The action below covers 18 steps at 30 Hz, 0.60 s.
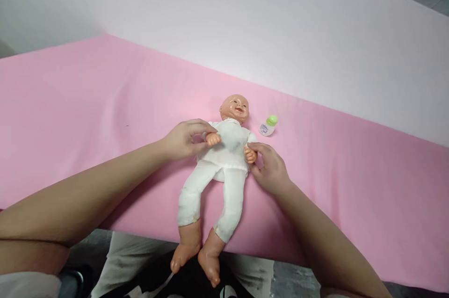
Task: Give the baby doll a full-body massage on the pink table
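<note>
Single head-worn view, close above the pink table (87, 101), facing forward and down.

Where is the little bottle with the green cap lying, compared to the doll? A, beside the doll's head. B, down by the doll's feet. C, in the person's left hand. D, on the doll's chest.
A: the bottle lies on the pink cloth next to the head of the doll, apart from it, while the left hand and right hand are at the doll's arms.
</note>
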Each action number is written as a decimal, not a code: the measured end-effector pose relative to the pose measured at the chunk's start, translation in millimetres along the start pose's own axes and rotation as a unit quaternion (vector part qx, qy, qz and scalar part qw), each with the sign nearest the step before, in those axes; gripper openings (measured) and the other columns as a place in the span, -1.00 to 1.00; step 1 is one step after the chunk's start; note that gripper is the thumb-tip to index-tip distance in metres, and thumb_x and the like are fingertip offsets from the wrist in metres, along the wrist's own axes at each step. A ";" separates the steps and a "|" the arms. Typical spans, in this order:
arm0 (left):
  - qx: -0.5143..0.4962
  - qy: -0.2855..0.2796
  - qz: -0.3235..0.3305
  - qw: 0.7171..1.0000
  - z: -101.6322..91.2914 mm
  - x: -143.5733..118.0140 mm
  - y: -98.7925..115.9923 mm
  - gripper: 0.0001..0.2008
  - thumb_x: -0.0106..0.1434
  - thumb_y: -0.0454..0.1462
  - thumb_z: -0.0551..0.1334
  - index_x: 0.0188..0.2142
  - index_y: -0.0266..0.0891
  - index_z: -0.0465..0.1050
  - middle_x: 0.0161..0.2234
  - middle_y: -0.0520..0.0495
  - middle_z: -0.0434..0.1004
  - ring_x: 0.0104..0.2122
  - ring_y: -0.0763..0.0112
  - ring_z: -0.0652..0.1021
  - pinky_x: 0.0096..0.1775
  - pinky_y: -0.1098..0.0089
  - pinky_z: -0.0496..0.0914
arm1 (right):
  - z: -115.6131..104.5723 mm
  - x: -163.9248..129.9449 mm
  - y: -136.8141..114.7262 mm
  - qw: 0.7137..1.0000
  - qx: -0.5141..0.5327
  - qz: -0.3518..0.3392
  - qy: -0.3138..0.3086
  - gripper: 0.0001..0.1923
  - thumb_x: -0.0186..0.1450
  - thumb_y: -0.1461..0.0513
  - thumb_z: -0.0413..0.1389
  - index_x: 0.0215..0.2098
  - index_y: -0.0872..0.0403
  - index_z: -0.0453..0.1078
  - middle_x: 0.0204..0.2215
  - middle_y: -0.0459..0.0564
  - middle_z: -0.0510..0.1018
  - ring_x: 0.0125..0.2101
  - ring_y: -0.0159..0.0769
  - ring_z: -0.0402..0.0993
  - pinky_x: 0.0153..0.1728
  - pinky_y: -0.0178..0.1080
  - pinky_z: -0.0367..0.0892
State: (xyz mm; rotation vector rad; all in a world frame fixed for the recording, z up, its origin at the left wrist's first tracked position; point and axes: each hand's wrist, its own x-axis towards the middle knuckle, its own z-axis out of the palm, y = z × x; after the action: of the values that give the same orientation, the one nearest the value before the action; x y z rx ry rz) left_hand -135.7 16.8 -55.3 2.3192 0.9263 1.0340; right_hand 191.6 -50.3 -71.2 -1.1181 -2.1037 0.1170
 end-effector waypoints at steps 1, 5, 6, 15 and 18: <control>0.024 -0.014 0.037 0.999 0.9 -0.5 -0.6 -0.67 0.33 -0.18 0.37 0.07 -0.13 0.66 0.03 -0.13 0.69 0.01 0.17 0.67 0.11 0.21 0.54 | 1.0 0.6 -2.6 0.998 -0.016 -0.054 -0.012 -0.56 0.39 0.37 0.16 0.21 -0.04 0.47 0.09 0.09 0.69 0.14 -0.03 0.63 0.20 0.11 0.58; 0.091 -0.051 0.101 0.989 2.3 -2.7 -4.9 -0.63 0.37 -0.24 0.31 0.15 -0.06 0.65 0.14 -0.14 0.64 0.09 0.19 0.65 0.11 0.26 0.56 | 3.3 4.3 -2.4 0.984 -0.056 -0.163 -0.033 -0.54 0.45 0.42 0.12 0.24 -0.03 0.51 0.17 0.06 0.67 0.21 -0.05 0.56 0.25 0.08 0.56; 0.103 -0.055 0.106 0.987 2.5 -3.1 -5.6 -0.63 0.38 -0.24 0.30 0.15 -0.05 0.66 0.15 -0.13 0.64 0.10 0.18 0.64 0.10 0.26 0.56 | 3.3 4.8 -1.5 0.983 -0.067 -0.167 -0.039 -0.55 0.45 0.41 0.14 0.24 -0.03 0.52 0.18 0.07 0.66 0.21 -0.04 0.54 0.25 0.07 0.56; 0.082 0.014 0.009 0.997 -4.8 0.1 -4.9 -0.63 0.37 -0.07 0.33 0.09 -0.14 0.65 0.09 -0.16 0.69 0.06 0.12 0.66 0.15 0.18 0.54 | 0.9 3.7 21.2 0.999 0.000 -0.047 0.020 -0.58 0.41 0.32 0.20 0.20 -0.07 0.54 0.13 0.10 0.66 0.16 0.01 0.58 0.24 0.20 0.52; -0.021 0.097 -0.136 0.986 -12.8 3.4 -13.4 -0.65 0.33 -0.04 0.37 0.01 -0.17 0.63 0.02 -0.15 0.70 0.01 0.11 0.66 0.10 0.17 0.57 | -4.7 4.6 41.6 0.979 0.117 0.123 0.117 -0.55 0.39 0.14 0.31 0.23 -0.05 0.48 0.24 0.13 0.59 0.19 0.00 0.58 0.22 0.15 0.54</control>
State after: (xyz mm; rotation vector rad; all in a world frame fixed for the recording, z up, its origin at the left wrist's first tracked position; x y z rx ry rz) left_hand -149.2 29.8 -53.9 2.0123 1.2439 1.1612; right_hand 221.4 -22.4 -81.7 -1.1807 -1.6918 0.3266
